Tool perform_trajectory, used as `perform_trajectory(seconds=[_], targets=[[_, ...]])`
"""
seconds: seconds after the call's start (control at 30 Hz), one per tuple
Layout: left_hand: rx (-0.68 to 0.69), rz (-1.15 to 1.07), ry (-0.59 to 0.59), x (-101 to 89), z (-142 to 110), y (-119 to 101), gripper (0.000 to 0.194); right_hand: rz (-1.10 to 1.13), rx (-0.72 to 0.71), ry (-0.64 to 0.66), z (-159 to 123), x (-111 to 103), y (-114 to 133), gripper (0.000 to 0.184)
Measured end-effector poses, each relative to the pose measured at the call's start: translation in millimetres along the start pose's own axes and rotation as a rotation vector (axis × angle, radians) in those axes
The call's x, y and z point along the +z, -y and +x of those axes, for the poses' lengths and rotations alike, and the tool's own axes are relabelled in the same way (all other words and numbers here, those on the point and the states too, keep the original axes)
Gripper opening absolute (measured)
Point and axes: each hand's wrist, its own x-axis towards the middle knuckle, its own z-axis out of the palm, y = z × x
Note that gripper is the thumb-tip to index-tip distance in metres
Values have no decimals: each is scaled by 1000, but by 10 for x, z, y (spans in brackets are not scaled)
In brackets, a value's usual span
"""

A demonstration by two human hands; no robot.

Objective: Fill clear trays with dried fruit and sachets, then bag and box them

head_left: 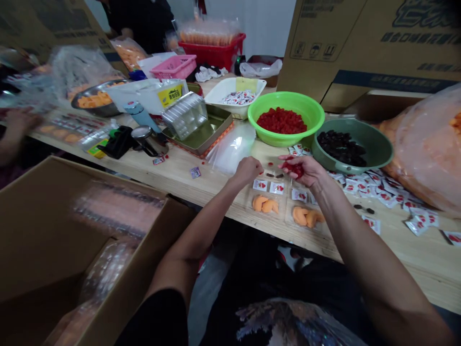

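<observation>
My right hand [306,170] is turned palm up, its fingers curled around a small heap of red dried fruit pieces [294,169]. Left of it, my left hand [248,171] is closed in a pinch, with a bit of red at the fingertips. Both hands are over two clear plastic trays. In the left tray [249,207] lie orange curled pieces [265,204], white printed sachets [268,186] and dark pieces [273,175]. The right tray holds orange pieces [306,216] and a sachet [299,194]; my right hand and forearm hide part of it.
Behind my hands stand a bright green bowl [257,126] of red pieces and a dark green bowl [387,154] of dark pieces. Loose sachets [389,192] lie to the right. An open carton [43,230] fills the lower left. Another person's hand [19,122] is far left.
</observation>
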Motion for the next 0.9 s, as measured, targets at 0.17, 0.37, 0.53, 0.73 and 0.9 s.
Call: perform_trajectory(seconds=[0.17, 0.37, 0.53, 0.73, 0.9], targets=[[10, -38, -45, -7, 26, 31, 14, -142, 69, -5, -3, -1, 30, 7], [-75, -174, -130, -59, 106, 109, 10, -66, 68, -70, 90, -46, 21, 12], [70, 118, -24, -17, 114, 74, 11, -95, 31, -85, 76, -25, -18, 17], [70, 181, -3, 71, 67, 54, 24, -179, -15, -107, 23, -75, -47, 16], [62, 194, 26, 70, 60, 58, 23, -816, -170, -111, 118, -7, -162, 25]])
